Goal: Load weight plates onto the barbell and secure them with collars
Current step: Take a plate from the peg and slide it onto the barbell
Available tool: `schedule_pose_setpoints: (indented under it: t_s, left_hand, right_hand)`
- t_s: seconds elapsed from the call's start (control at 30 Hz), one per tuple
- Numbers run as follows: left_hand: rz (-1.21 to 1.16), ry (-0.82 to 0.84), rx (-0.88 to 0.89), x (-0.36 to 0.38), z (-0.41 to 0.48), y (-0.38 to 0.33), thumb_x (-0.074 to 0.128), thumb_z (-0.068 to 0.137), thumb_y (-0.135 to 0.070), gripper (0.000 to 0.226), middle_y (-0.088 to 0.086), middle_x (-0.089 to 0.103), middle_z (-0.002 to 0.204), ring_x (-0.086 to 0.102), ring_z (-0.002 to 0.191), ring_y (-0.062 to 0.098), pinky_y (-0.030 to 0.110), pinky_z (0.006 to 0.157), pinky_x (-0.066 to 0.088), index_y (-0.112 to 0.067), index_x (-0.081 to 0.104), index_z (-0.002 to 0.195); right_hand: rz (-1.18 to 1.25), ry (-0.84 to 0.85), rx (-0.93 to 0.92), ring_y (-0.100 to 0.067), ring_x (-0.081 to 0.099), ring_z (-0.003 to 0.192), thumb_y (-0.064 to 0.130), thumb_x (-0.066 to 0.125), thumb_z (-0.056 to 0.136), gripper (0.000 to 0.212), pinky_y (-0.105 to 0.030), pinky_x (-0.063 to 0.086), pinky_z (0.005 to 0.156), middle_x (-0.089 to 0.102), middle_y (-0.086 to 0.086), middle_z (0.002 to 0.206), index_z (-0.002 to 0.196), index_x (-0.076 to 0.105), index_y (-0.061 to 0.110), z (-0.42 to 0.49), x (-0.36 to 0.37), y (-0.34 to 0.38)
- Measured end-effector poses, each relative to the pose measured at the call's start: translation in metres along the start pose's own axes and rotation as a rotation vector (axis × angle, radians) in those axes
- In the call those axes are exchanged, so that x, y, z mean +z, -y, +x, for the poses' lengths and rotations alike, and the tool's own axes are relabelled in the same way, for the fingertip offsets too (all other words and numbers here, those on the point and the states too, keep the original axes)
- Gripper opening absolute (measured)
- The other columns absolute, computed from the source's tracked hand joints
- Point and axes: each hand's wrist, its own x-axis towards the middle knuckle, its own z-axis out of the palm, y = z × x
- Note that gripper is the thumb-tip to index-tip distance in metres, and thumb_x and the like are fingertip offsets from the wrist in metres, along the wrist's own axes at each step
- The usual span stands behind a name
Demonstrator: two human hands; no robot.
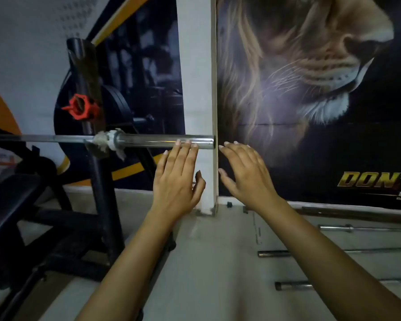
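2 straight-fingered hands hold nothing: the left hand (176, 179) touches the barbell sleeve (153, 141), the right hand (245, 174) hovers beside its end.

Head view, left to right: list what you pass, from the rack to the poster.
Red collar → tape wrap → left hand → right hand → gold lettering.

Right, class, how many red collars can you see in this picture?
1. The red collar is at the rack upright, above the bare barbell sleeve. More may be hidden out of view.
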Motion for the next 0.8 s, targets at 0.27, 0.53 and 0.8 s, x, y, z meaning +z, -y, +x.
schedule_pose_setpoints:
  t_s: [0.27, 0.53, 0.8]
  left_hand:
    - [-0.002, 0.186, -0.117, 0.134, 0.034, -0.071, 0.044, 0.08, -0.03, 0.056, 0.016, 0.05, 0.134, 0.044, 0.126, 0.03, 0.045, 0.106, 0.03, -0.007, 0.039, 0.131]
    - [0.029, 0.296, -0.181, 0.262, 0.059, -0.084, 0.05, 0.079, -0.028, 0.057, 0.015, 0.05, 0.134, 0.044, 0.127, 0.029, 0.045, 0.105, 0.031, -0.007, 0.041, 0.131]
    - [0.051, 0.339, -0.324, 0.398, 0.092, -0.045, 0.047, 0.081, -0.029, 0.056, 0.016, 0.049, 0.135, 0.042, 0.128, 0.03, 0.046, 0.105, 0.029, -0.006, 0.04, 0.131]
  right_hand:
    - [0.002, 0.09, -0.008, -0.031, 0.054, 0.117, 0.019, 0.064, 0.079, 0.049, -0.045, 0.035, 0.103, 0.059, -0.015, 0.124, 0.125, 0.049, 0.007, -0.012, 0.059, -0.147]
    - [0.075, 0.17, 0.034, -0.033, 0.054, 0.116, 0.017, 0.066, 0.078, 0.051, -0.048, 0.036, 0.102, 0.059, -0.016, 0.124, 0.124, 0.05, 0.006, -0.014, 0.156, -0.252]
    - [0.185, 0.239, -0.02, -0.032, 0.053, 0.118, 0.019, 0.064, 0.079, 0.048, -0.046, 0.035, 0.104, 0.059, -0.014, 0.124, 0.124, 0.05, 0.007, 0.042, 0.286, -0.331]
